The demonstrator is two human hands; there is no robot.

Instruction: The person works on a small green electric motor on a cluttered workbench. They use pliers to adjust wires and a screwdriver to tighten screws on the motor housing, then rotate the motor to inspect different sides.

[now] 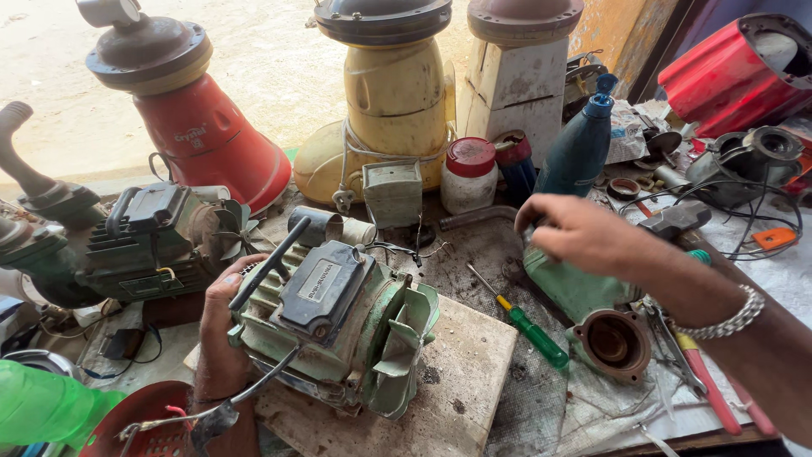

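A pale green electric motor [338, 330] with a dark terminal box on top and an exposed fan at its right end sits on a wooden board [461, 381]. My left hand [222, 326] grips its left end. My right hand [575, 233] hovers over the bench to the right, fingers curled, just above a green pump housing [584, 292] with a round rusty opening; whether it pinches anything small I cannot tell. A green-handled screwdriver [524, 326] lies between motor and housing.
A second green motor [144, 241] stands at left. Behind are a red cone-shaped pump body [207, 140], a yellow one [393, 93], a white jar with red lid [469, 173] and a blue bottle [584, 140]. Tools and wires [702, 372] crowd the right side.
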